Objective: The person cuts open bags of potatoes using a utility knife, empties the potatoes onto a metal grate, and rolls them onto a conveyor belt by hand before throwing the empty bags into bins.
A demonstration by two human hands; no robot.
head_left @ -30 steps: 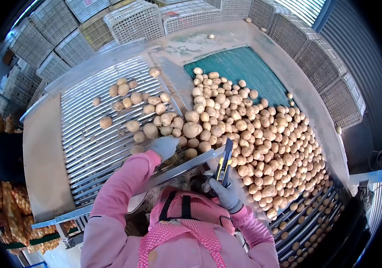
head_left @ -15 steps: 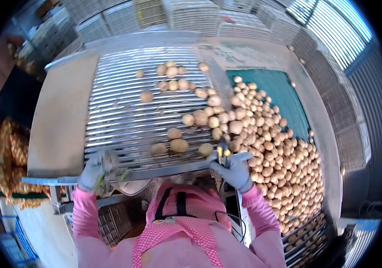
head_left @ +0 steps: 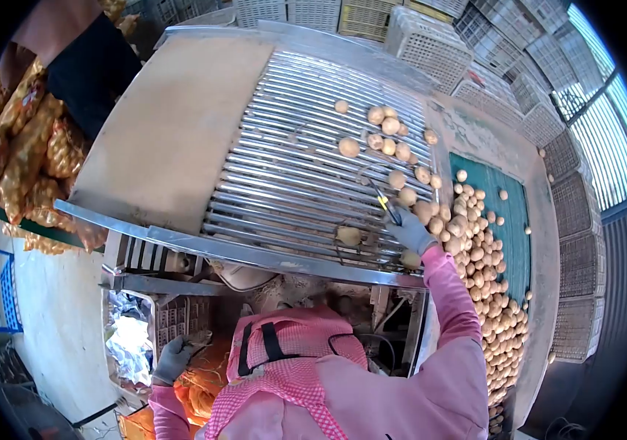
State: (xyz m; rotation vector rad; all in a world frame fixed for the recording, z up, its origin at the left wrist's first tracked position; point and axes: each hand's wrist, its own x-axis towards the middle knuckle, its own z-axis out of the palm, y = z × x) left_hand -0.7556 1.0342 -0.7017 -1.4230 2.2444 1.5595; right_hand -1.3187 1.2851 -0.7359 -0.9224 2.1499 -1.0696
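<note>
My right hand [head_left: 410, 230], in a grey glove, is closed on a yellow-and-black-handled tool [head_left: 384, 203] with a thin metal tip. It hovers over the metal roller bed [head_left: 276, 158], just left of the heaped potatoes [head_left: 478, 257]. Nearby on the rollers lie a single potato [head_left: 348, 235] and a loose group of potatoes [head_left: 390, 126]. My left hand [head_left: 172, 359], gloved too, is low at my left side, beside orange netting [head_left: 199, 389]. Its fingers are closed around something brownish that I cannot make out.
A bare board [head_left: 166, 125] adjoins the rollers on the left, and a metal edge [head_left: 254, 253] runs along the front. Green matting [head_left: 508, 209] lies behind the heap. Netted potato bags [head_left: 31, 154] and another person's dark sleeve [head_left: 97, 70] are at left. Stacked crates [head_left: 577, 242] line the right.
My left hand has dropped from the rollers' front edge to beside the orange netting. My right hand has reached farther over the rollers with the tool. The view has turned left.
</note>
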